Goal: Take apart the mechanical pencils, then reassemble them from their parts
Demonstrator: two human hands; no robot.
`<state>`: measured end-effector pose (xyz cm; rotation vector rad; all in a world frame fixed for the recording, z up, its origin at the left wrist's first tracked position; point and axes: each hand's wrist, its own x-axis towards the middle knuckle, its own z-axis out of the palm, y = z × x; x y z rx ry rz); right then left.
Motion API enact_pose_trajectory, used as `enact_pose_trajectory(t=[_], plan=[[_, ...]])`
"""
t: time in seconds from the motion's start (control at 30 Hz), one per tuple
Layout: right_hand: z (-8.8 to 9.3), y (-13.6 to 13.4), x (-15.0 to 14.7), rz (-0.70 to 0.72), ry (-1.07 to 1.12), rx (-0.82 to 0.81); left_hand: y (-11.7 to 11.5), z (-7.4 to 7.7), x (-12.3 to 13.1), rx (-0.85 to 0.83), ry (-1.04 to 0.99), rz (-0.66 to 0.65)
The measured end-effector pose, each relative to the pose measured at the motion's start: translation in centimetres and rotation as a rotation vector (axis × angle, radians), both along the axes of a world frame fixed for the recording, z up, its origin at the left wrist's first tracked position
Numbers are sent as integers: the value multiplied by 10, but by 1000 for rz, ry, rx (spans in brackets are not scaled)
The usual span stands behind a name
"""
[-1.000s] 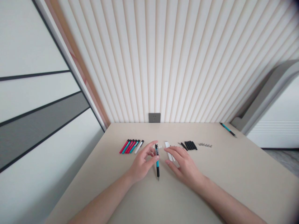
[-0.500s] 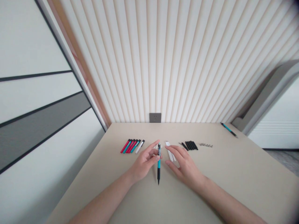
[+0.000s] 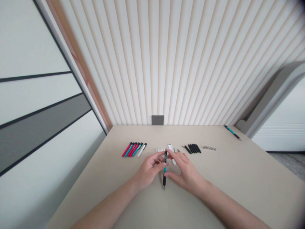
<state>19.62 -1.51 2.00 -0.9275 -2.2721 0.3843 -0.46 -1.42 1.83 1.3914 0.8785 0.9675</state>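
A blue and black pen (image 3: pixel 165 170) is held upright over the near middle of the table, its metal tip pointing down toward me. My left hand (image 3: pixel 149 170) pinches its upper barrel between thumb and fingers. From the other side, my right hand (image 3: pixel 187 170) has its index finger at the pen's top and its thumb against the lower barrel, closed on it too. Just behind the hands lie white refill tubes (image 3: pixel 170 148), partly covered by my right fingers, and a row of small white pieces (image 3: pixel 160 150).
Red, teal and white pen barrels (image 3: pixel 133 149) lie in a row at left. Several black grips (image 3: pixel 194 148) and small springs or metal tips (image 3: pixel 209 148) lie at right. Another blue pen (image 3: pixel 232 132) rests near the far right corner. A wall socket (image 3: pixel 157 120) sits behind the table.
My right hand has moved left and come onto the pen. The pen, in my left hand, has shifted slightly right, and its tip now shows as metal.
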Motion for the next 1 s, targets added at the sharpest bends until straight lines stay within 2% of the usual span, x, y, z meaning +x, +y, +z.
enact_pose_trajectory(t=[0.13,0.27,1.0], plan=[[4,-3,-2,-8,30,-93,-2,7,2,52,88,8],[6,-3,-5,-32,99,-148,-5,11,3,71,87,23],[14,-4,-8,-31,87,-175,-6,10,5,65,20,54]])
